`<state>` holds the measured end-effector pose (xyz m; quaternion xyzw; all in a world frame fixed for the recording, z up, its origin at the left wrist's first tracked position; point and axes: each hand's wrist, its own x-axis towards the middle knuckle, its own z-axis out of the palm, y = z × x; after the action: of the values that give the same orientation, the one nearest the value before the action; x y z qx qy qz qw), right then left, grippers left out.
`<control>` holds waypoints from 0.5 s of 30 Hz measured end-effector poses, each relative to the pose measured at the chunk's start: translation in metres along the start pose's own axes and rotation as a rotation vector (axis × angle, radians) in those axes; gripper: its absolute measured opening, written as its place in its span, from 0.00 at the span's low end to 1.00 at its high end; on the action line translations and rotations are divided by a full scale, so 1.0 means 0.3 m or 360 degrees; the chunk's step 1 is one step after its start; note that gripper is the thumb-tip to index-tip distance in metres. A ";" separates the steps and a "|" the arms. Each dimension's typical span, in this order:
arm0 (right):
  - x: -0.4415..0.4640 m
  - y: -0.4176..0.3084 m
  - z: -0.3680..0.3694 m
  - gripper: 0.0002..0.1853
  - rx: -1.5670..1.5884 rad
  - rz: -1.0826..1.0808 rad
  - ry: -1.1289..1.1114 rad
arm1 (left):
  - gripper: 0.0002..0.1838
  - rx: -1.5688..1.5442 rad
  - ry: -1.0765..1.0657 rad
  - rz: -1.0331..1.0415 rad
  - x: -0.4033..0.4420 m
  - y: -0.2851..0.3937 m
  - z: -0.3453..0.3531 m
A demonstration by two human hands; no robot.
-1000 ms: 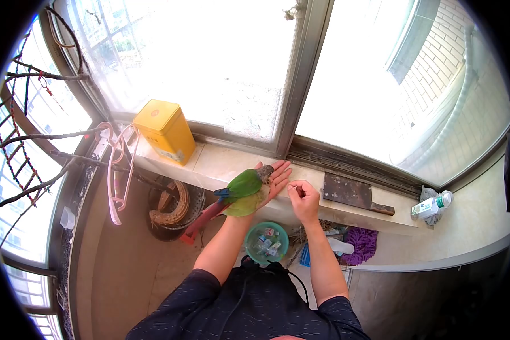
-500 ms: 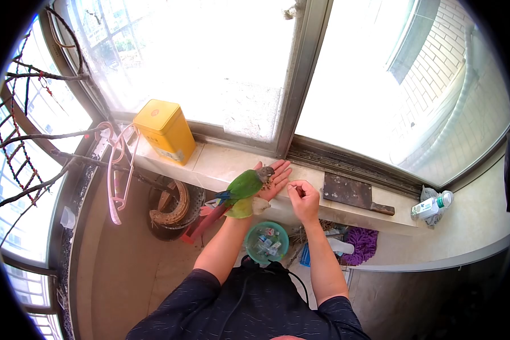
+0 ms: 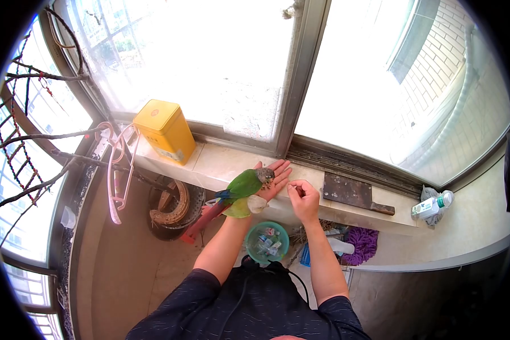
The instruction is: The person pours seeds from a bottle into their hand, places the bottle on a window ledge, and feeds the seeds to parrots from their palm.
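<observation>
A green parrot [image 3: 245,185] with a grey head and a long red tail perches over my left wrist and palm. Palm up, my left hand [image 3: 279,180] lies open with its fingers stretched out, and the bird's lowered head is over the palm. Beside those fingertips, my right hand [image 3: 305,203] is closed in a fist-like pinch; something small and dark shows at the fingers, too small to name. A pale, rounded thing [image 3: 258,204] sits at the parrot's side, and I cannot tell what it is.
On the ledge stand a yellow tin [image 3: 165,133], a cleaver [image 3: 354,193] and a white bottle [image 3: 432,206]. Below are a green basin [image 3: 267,263] of small packets and a purple mop head [image 3: 360,246]. Branches [image 3: 39,136] and a pink hanger [image 3: 118,175] are at left.
The parrot's head and body have shifted slightly, and its tail has swung a little. Both my hands stay nearly where they were.
</observation>
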<state>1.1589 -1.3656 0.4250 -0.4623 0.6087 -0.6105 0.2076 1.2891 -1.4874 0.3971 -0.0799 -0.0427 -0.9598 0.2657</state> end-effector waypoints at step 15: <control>0.001 0.001 -0.002 0.03 0.0032 0.0006 -0.0016 | 0.38 0.0166 0.0027 0.0031 -0.006 -0.005 0.024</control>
<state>1.1581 -1.3657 0.4249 -0.4620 0.6024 -0.6139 0.2164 1.2908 -1.4844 0.4039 -0.0583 -0.0898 -0.9542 0.2793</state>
